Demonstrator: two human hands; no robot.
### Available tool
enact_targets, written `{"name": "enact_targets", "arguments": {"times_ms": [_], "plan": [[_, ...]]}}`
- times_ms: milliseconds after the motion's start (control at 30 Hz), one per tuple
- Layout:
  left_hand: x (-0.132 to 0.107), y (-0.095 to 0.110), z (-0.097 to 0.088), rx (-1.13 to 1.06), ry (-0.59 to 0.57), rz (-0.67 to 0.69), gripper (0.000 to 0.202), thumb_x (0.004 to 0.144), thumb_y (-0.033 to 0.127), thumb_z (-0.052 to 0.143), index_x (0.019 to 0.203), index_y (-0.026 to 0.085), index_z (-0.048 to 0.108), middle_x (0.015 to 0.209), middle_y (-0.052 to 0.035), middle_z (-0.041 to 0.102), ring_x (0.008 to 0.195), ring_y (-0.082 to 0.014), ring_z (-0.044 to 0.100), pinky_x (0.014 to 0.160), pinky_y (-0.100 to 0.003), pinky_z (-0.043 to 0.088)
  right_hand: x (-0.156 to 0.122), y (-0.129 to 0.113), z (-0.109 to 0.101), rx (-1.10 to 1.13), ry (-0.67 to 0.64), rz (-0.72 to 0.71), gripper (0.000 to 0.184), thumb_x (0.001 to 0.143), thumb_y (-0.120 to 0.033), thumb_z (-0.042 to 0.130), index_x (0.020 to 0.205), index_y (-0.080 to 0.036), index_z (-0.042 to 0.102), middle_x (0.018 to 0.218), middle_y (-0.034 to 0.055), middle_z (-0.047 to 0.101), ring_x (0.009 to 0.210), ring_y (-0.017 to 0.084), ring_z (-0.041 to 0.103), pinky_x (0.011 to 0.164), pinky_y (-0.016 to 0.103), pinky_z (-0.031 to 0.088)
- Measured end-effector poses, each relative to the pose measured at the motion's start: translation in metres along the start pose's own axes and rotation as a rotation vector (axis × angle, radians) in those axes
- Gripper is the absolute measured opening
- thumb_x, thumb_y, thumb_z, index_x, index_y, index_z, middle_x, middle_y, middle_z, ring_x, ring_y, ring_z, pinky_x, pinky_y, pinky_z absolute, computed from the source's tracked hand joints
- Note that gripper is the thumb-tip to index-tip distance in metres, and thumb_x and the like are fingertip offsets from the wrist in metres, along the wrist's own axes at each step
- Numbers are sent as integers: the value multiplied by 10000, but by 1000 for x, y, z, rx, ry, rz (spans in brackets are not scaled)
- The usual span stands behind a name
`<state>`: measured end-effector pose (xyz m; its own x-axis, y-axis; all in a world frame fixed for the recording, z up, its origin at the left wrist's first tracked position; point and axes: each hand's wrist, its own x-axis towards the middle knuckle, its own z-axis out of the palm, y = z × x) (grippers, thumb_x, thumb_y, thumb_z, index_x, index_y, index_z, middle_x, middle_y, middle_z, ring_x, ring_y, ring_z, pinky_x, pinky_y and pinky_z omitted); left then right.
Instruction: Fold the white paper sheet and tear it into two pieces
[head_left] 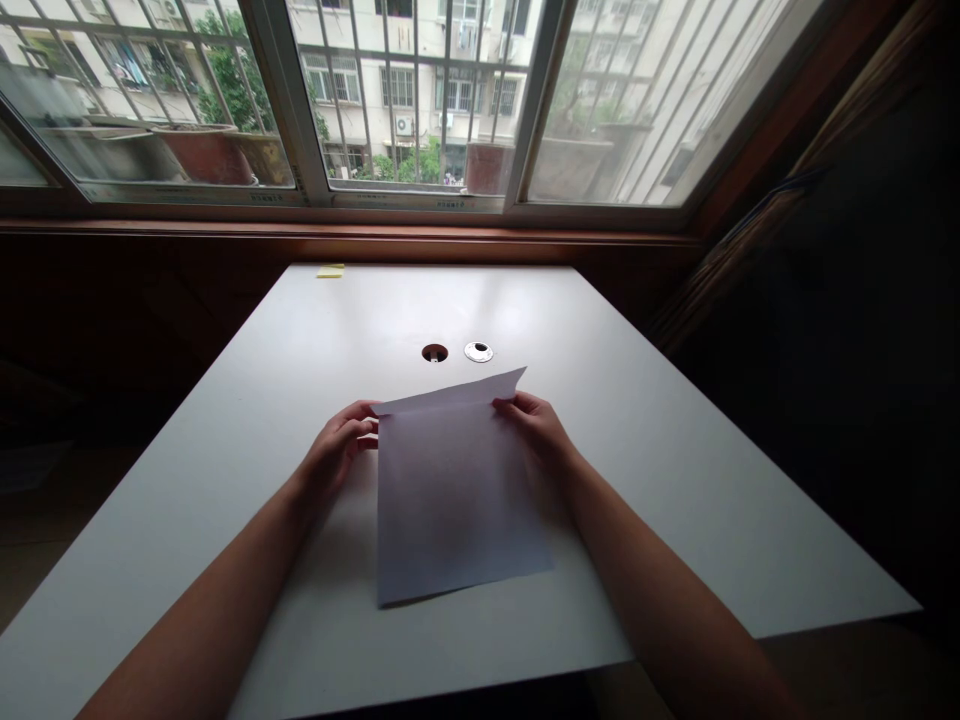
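Note:
A white sheet of paper point(454, 500) lies in the middle of a white table point(675, 470), its far edge lifted off the surface. My left hand point(337, 450) pinches the far left corner of the sheet, fingers closed on it. On the other side, my right hand point(536, 425) grips the far right corner and holds it raised. The near part of the paper rests flat on the table between my forearms.
A round cable hole point(434, 353) and its loose white cap point(478, 351) sit just beyond the paper. A yellow sticky note point(330, 270) lies at the table's far edge. A barred window point(420, 100) runs behind, with dark wooden walls left and right.

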<state>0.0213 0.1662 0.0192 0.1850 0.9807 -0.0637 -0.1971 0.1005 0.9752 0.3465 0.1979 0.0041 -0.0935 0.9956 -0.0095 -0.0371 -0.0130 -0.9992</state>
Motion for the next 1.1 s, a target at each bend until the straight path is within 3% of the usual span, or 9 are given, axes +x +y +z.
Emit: {"name": "enact_targets", "arguments": {"times_ms": [233, 400, 500, 633, 733, 800, 933, 1033, 1100], "plan": [[1, -4, 0, 157, 30, -12, 339, 726, 469, 805, 856, 166, 727, 866, -101, 700, 796, -229, 643, 695, -297, 499, 2, 3, -2, 28, -35, 31, 378, 710, -512, 802, 887, -183, 747, 809, 41, 719, 712, 195, 646, 693, 320, 503], [1, -6, 1, 80, 37, -49, 417, 679, 471, 845, 926, 151, 742, 942, -128, 718, 805, -253, 661, 707, -330, 518, 0, 2, -2, -27, -88, 38, 397, 753, -554, 752, 877, -178, 718, 805, 38, 701, 710, 194, 631, 676, 320, 496], [3, -10, 2, -5, 116, 5, 402, 675, 450, 854, 921, 157, 730, 930, -105, 717, 802, -228, 658, 718, -316, 517, 0, 1, 0, -139, -52, -50, 396, 797, -573, 703, 913, -195, 686, 809, 27, 675, 717, 179, 603, 658, 302, 482], [7, -12, -2, -98, 255, 114, 369, 680, 423, 853, 893, 164, 697, 870, -56, 698, 787, -186, 635, 725, -283, 501, -2, -2, 3, -302, 108, -231, 420, 798, -535, 719, 1072, -229, 633, 961, 42, 657, 813, 184, 593, 683, 302, 486], [10, -10, -8, -109, 385, 210, 356, 690, 425, 839, 881, 172, 676, 856, -26, 685, 770, -155, 612, 726, -258, 479, -8, -7, 2, -423, 205, -360, 285, 832, -489, 701, 898, -218, 639, 856, 35, 636, 708, 161, 557, 634, 299, 470], [12, -7, -11, -97, 500, 292, 337, 697, 415, 830, 858, 173, 661, 817, -3, 662, 748, -133, 590, 717, -239, 464, -15, -12, 3, -438, 136, -368, 272, 879, -470, 652, 799, -210, 637, 728, 19, 621, 577, 136, 511, 551, 290, 439], [12, 6, -6, -67, 716, 512, 302, 730, 383, 805, 764, 181, 583, 732, 37, 585, 731, -111, 567, 760, -240, 474, -26, -23, 12, -426, -263, -342, 256, 924, -433, 601, 893, -207, 719, 760, 45, 696, 520, 143, 577, 522, 306, 480], [1, 18, 5, 41, 858, 645, 314, 753, 384, 792, 730, 190, 545, 781, 23, 602, 835, -148, 606, 866, -299, 498, -29, -30, 25, -464, -404, -490, 235, 932, -381, 597, 1092, -263, 722, 1104, 85, 710, 918, 232, 691, 799, 387, 564], [-14, 22, 13, 142, 910, 676, 284, 768, 408, 778, 784, 200, 586, 887, -9, 648, 949, -201, 628, 930, -364, 502, -28, -31, 32, -514, -409, -569, 328, 927, -366, 608, 1246, -312, 657, 1347, 75, 602, 1200, 269, 591, 1014, 460, 489]]}}
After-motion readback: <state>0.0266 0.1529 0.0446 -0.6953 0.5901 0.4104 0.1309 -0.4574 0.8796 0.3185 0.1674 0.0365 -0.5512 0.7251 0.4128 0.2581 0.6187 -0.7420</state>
